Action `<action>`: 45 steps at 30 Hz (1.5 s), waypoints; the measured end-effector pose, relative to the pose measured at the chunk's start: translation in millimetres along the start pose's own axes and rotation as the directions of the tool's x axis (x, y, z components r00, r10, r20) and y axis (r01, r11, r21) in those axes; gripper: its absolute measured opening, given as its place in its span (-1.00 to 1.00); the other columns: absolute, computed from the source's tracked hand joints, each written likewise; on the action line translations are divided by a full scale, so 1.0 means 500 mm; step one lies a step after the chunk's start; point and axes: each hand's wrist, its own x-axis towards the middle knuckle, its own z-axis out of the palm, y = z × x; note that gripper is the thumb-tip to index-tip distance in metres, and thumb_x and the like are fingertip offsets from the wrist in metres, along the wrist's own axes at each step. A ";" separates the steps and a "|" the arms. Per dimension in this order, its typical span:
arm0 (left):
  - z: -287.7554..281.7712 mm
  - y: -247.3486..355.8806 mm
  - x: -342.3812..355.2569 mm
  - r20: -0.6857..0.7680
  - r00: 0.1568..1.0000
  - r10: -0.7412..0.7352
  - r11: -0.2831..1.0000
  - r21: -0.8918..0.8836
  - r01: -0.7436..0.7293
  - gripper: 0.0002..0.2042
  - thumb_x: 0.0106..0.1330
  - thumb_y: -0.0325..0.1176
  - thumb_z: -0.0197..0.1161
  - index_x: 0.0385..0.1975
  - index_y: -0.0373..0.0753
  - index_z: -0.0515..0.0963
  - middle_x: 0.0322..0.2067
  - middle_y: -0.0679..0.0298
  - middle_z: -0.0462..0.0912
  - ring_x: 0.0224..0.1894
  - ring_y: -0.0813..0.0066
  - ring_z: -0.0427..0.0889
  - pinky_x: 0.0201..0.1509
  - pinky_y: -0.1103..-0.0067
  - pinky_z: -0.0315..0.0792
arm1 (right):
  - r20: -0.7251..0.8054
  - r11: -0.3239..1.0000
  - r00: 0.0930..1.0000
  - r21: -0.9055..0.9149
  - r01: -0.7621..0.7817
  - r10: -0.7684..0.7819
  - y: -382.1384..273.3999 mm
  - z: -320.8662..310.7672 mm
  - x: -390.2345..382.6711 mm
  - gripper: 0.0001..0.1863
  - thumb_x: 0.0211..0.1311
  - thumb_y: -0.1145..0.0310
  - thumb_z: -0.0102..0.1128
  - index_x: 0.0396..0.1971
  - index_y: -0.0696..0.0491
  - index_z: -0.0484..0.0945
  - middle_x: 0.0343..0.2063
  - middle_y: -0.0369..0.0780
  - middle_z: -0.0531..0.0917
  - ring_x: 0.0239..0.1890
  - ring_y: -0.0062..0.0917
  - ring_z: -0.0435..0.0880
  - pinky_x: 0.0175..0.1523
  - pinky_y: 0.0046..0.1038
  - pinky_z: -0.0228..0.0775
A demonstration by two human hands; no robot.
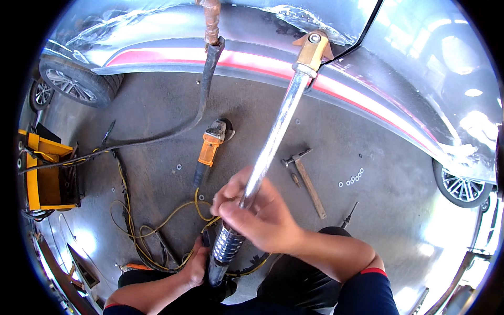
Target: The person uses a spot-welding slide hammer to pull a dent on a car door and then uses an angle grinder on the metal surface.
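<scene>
A long slide-hammer dent puller (pixel 278 134) slants from my lap up to the dented car side (pixel 210 23). Its brass-coloured head (pixel 311 52) meets the panel near the door seam. My right hand (pixel 260 212) curls round the chrome rod just above the perforated metal sleeve (pixel 228 245), slightly blurred. Lower down, my left hand (pixel 198 264) is closed on the tool's dark grip beside that sleeve; part of its fingers is hidden. Left of the head, a copper-coloured clamp (pixel 211 21) with a thick black cable (pixel 206 89) hangs against the car.
An orange angle grinder (pixel 210 147) lies on the floor, its yellow cord (pixel 173 212) looping near my left knee. A hammer (pixel 310 186) and several washers (pixel 352 180) lie to the right. At the left stands a yellow box-like machine (pixel 34 184). Car wheels (pixel 79 81) flank the panel.
</scene>
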 end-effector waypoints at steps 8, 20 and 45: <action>-0.056 -0.065 0.020 -0.130 0.989 -0.073 0.994 0.066 0.082 -0.34 0.52 0.02 -0.06 0.47 -0.12 -0.10 0.14 0.23 0.41 0.09 0.42 0.46 0.15 0.43 0.44 | -0.045 0.998 0.999 -0.050 0.023 -0.025 -0.043 -0.022 0.049 -0.69 0.38 0.54 0.16 0.05 0.18 0.34 -0.42 -0.24 0.60 -0.37 -0.54 0.68 -0.24 -0.41 0.57; -0.064 -0.064 0.013 -0.359 0.929 0.096 0.992 0.108 -0.061 -0.43 0.59 -0.03 -0.18 0.47 -0.13 -0.08 0.26 0.15 0.36 0.26 0.32 0.44 0.34 0.38 0.34 | -0.063 0.961 0.995 -0.270 0.057 -0.077 -0.002 0.007 0.006 -0.66 0.37 0.55 0.17 0.05 0.09 0.28 -0.20 -0.28 0.48 -0.05 -0.61 0.53 0.02 -0.49 0.43; -0.044 -0.027 0.005 -0.075 0.929 -0.363 0.929 0.046 0.366 -0.31 0.48 -0.03 0.02 0.47 -0.20 -0.04 0.14 0.17 0.42 0.08 0.45 0.47 0.14 0.46 0.44 | 0.058 0.999 0.998 -0.040 -0.025 0.027 -0.013 -0.002 -0.001 -0.85 0.46 0.35 0.16 -0.19 0.05 0.38 -0.35 -0.33 0.52 -0.23 -0.68 0.55 -0.11 -0.53 0.40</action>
